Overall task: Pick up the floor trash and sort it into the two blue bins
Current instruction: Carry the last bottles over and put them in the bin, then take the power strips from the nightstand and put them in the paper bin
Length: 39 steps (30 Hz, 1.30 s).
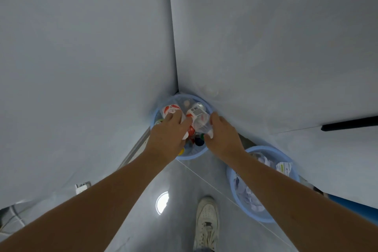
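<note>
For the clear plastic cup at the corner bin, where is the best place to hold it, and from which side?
Grip the clear plastic cup round its side wall, coming from the right, as the right hand does. It lies tilted over the corner bin, and the left hand with a red-and-white cup crowds its left side. A light hold probably suits the thin wall.

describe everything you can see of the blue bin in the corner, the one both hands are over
The corner bin is a round, light blue basket that looks like thin plastic, standing upright on the grey floor where the two walls meet. It holds bottles and cups with red and white labels, plus small coloured caps lower down. The left hand grips a labelled bottle over it, and the right hand holds a clear plastic cup above its middle. A second blue bin stands apart, nearer the right.
</note>
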### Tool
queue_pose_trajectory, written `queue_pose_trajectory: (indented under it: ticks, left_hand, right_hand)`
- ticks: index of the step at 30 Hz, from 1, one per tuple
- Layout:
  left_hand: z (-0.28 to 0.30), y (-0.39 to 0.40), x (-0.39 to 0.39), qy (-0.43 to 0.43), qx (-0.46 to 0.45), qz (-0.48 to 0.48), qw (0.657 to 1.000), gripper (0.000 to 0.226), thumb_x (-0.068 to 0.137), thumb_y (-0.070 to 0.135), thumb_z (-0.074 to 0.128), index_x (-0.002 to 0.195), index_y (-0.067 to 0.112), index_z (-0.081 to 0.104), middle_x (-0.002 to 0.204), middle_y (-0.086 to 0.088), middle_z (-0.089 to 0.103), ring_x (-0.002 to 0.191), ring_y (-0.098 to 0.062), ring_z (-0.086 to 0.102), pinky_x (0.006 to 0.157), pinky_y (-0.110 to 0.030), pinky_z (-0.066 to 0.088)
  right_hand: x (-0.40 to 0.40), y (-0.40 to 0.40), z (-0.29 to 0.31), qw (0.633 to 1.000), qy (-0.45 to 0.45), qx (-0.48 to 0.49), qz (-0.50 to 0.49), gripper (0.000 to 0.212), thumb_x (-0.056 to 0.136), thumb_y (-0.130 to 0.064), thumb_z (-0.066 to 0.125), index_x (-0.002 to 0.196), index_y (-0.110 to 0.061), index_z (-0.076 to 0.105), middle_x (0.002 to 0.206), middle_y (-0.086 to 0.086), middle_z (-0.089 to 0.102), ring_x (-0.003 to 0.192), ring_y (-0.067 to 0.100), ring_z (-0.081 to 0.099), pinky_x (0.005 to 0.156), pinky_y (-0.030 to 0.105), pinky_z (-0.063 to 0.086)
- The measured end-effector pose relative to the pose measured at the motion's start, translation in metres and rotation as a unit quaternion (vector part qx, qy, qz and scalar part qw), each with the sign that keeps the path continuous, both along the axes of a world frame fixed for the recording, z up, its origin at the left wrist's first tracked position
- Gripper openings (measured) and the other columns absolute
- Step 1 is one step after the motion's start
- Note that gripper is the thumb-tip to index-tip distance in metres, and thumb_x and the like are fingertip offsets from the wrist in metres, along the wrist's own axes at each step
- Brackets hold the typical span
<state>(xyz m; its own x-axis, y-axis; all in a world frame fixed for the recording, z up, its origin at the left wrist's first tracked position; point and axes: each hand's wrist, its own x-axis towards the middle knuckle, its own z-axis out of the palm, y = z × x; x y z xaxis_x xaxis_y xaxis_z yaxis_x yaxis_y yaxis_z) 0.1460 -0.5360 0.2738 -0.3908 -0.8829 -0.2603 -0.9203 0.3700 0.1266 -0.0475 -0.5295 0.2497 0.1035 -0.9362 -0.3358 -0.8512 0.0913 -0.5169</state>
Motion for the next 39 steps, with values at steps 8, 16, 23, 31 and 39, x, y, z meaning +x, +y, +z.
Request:
queue_pose_trajectory:
  ticks: [8, 16, 23, 31, 39]
  left_hand:
    - [-0.019, -0.005, -0.01, -0.052, -0.015, -0.091, 0.994, 0.059, 0.089, 0.037, 0.072, 0.14, 0.019, 0.048, 0.144, -0.011, 0.05, 0.132, -0.03, 0.048, 0.086, -0.043, 0.061]
    - [-0.035, -0.013, -0.008, 0.019, 0.015, -0.096, 0.995, 0.065, 0.084, 0.037, 0.078, 0.141, 0.026, 0.05, 0.14, -0.012, 0.047, 0.13, -0.03, 0.049, 0.077, -0.044, 0.063]
    - [-0.007, 0.009, 0.01, 0.123, 0.011, -0.045, 0.991, 0.052, 0.091, 0.033, 0.07, 0.138, 0.02, 0.053, 0.131, -0.011, 0.057, 0.112, -0.027, 0.061, 0.075, -0.036, 0.062]
    - [0.097, 0.094, 0.073, 0.201, 0.037, 0.06, 0.977, 0.041, 0.087, 0.036, 0.064, 0.126, 0.024, 0.058, 0.117, 0.003, 0.055, 0.104, -0.017, 0.056, 0.066, -0.027, 0.049]
    - [0.267, 0.197, 0.188, 0.145, 0.098, 0.125, 0.977, 0.043, 0.092, 0.047, 0.053, 0.132, 0.031, 0.051, 0.121, 0.006, 0.051, 0.115, -0.014, 0.051, 0.086, -0.036, 0.051]
  right_hand:
    - [0.009, -0.001, -0.021, 0.999, -0.003, 0.031, -0.011, 0.064, 0.084, -0.029, 0.074, 0.133, -0.015, 0.036, 0.111, 0.009, 0.056, 0.091, 0.028, 0.063, 0.076, 0.041, 0.056]
    - [0.004, 0.003, -0.027, 0.999, -0.024, 0.028, -0.014, 0.056, 0.083, -0.036, 0.075, 0.126, -0.018, 0.044, 0.111, 0.006, 0.056, 0.094, 0.023, 0.061, 0.08, 0.038, 0.055]
    - [0.01, 0.007, -0.005, 1.0, -0.002, -0.003, 0.003, 0.047, 0.086, -0.03, 0.072, 0.123, -0.019, 0.046, 0.109, 0.004, 0.057, 0.091, 0.022, 0.061, 0.073, 0.034, 0.051]
    - [0.069, 0.083, 0.085, 0.997, 0.032, 0.041, 0.062, 0.029, 0.085, -0.027, 0.064, 0.112, -0.024, 0.052, 0.109, -0.003, 0.059, 0.095, 0.023, 0.062, 0.076, 0.035, 0.051]
    - [0.191, 0.17, 0.267, 0.99, 0.021, 0.044, 0.132, 0.034, 0.088, -0.032, 0.06, 0.121, -0.026, 0.053, 0.114, -0.006, 0.059, 0.101, 0.017, 0.06, 0.075, 0.027, 0.04]
